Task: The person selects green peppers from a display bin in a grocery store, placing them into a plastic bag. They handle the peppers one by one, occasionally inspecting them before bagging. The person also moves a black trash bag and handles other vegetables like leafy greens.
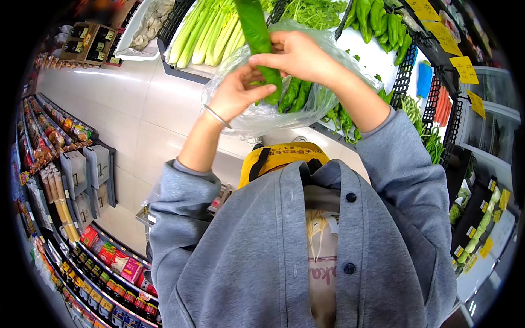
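Between both hands is a long green pepper, its lower end over the mouth of a clear plastic bag. My left hand, with a bangle at the wrist, curls its fingers around the pepper's lower part. My right hand pinches the pepper higher up from the other side. Several more green peppers lie inside or beneath the bag's clear film; which of these cannot be told. The bag hangs open around both hands, its near edge in front of a yellow bag at my waist.
Celery lies in a display bin beyond my hands, with leafy greens beside it. Green peppers, green beans and carrots fill bins on the right behind black mesh dividers. Shelves of packaged goods line the left; tiled floor lies between.
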The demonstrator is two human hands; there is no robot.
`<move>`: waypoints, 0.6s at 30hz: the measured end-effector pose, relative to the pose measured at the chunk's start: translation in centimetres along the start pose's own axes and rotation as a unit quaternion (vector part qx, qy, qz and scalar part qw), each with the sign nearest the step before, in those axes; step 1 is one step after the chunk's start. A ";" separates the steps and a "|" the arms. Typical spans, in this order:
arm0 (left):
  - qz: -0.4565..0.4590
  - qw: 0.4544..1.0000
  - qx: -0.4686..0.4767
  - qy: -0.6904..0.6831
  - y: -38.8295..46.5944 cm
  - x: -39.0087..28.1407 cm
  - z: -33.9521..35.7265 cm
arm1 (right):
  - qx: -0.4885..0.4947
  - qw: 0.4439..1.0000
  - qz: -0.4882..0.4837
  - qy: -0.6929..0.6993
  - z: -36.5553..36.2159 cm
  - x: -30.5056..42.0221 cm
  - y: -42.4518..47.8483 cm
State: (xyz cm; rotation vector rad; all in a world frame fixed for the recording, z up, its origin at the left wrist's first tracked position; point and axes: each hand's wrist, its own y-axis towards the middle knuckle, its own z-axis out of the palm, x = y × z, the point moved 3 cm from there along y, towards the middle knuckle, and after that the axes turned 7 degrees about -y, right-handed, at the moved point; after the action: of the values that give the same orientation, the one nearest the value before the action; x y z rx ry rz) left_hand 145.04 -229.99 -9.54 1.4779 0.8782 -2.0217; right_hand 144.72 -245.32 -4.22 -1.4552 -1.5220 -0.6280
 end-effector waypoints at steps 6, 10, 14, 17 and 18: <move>0.064 0.991 -0.059 -0.105 -2.1 0.6 -1.1 | -0.070 0.995 -0.022 0.067 0.9 0.5 -0.1; 0.005 0.990 -0.122 -0.065 -6.3 0.1 -5.0 | -0.038 0.980 -0.030 -0.195 2.3 -5.7 -1.3; -0.027 0.971 -0.218 -0.090 -10.5 1.0 -7.3 | 0.021 0.913 -0.067 -0.403 6.1 -11.1 0.0; -0.045 0.961 -0.260 -0.085 -12.7 1.9 -7.7 | 0.076 0.888 -0.145 -0.429 8.1 -11.9 2.8; -0.046 0.958 -0.268 -0.087 -13.3 2.2 -7.7 | 0.112 0.876 -0.173 -0.436 8.9 -11.6 3.8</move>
State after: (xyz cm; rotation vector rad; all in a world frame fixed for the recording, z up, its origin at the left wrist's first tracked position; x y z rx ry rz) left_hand 139.94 -215.34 -10.44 0.9589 1.3088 -1.7456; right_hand 144.74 -242.82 -19.17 -1.3499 -2.4949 0.0709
